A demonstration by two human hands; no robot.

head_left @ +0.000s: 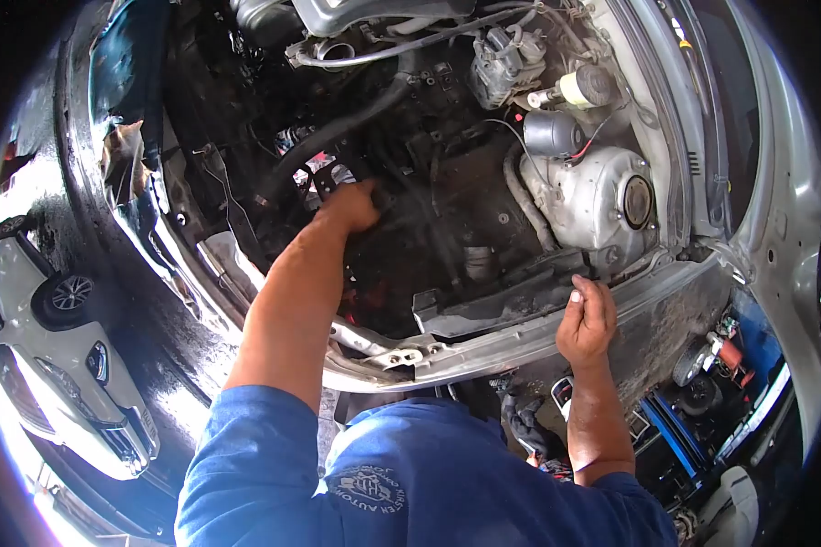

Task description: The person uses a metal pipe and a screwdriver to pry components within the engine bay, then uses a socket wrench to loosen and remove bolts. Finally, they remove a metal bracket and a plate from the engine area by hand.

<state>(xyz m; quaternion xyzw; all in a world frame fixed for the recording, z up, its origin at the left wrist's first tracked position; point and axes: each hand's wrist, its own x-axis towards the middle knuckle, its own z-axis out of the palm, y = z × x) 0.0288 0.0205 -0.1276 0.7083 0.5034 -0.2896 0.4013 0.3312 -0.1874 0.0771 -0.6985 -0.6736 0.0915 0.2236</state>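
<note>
Deep in the engine bay, my left hand [351, 205] reaches down among dark parts with its fingers curled. Its fingertips are hidden, and I cannot tell what they grip. A thick black hose [360, 118] runs just above it, and light shows through a gap beside the wrist. My right hand [587, 321] is at the fender edge, fingers half bent and thumb apart from them, with nothing visible in it. Right by its fingertips lies the end of a black plastic trim piece [497, 304] along the fender. The silver strut tower [602, 205] rises just beyond.
A grey cylindrical canister [553, 134] and a reservoir with a yellowish label [586, 88] sit near the strut tower. The car's front edge [374, 345] curves before me. A white car [68, 365] stands at left; wheels and a blue frame [670, 433] are at lower right.
</note>
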